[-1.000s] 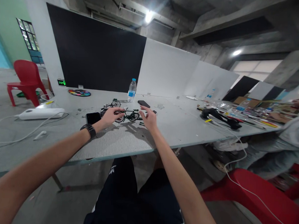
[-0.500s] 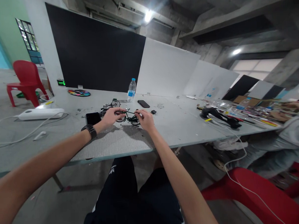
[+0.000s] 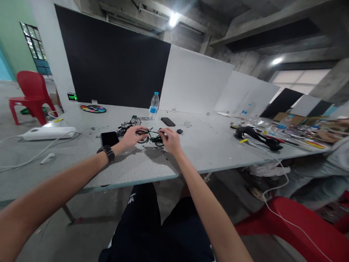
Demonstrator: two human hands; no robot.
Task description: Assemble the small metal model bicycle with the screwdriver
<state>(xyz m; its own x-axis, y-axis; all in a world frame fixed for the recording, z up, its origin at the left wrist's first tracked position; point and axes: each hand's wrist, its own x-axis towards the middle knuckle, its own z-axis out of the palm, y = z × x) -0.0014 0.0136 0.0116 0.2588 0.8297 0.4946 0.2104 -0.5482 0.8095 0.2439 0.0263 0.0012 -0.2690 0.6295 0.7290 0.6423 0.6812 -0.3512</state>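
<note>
A: On my feed, what have I got between my hands?

B: One small dark bike point(image 3: 152, 139), upright, toward the near side of the table point(image 3: 203, 145). I can't tell whether its wheels touch the surface.

A: And my fingers?

B: My left hand point(image 3: 131, 137) has them narrow around the left wheel point(image 3: 142, 139). My right hand point(image 3: 171, 140) pinches in at the top of the other end, above the right wheel point(image 3: 159, 142). The fingertips cover that spot, so I can't tell exactly which part they press.

A: How should it handle?

B: Light and stiff, I'd judge, perhaps a little slick. The spokes and thin rods look fragile, so I'd go easy there.

A: Where would I take hold?

B: By the frame between the wheels; it looks the sturdiest part to me. A wheel might turn or bend if I squeezed it sideways.

A: What's close by?

B: The other bike point(image 3: 125, 125) is just beyond my left hand, with the near phone point(image 3: 110, 138) to its left. The far phone point(image 3: 167, 121) lies beyond my right hand, near the bottle point(image 3: 154, 107). A small black block point(image 3: 179, 131) is just right of that hand.
</note>
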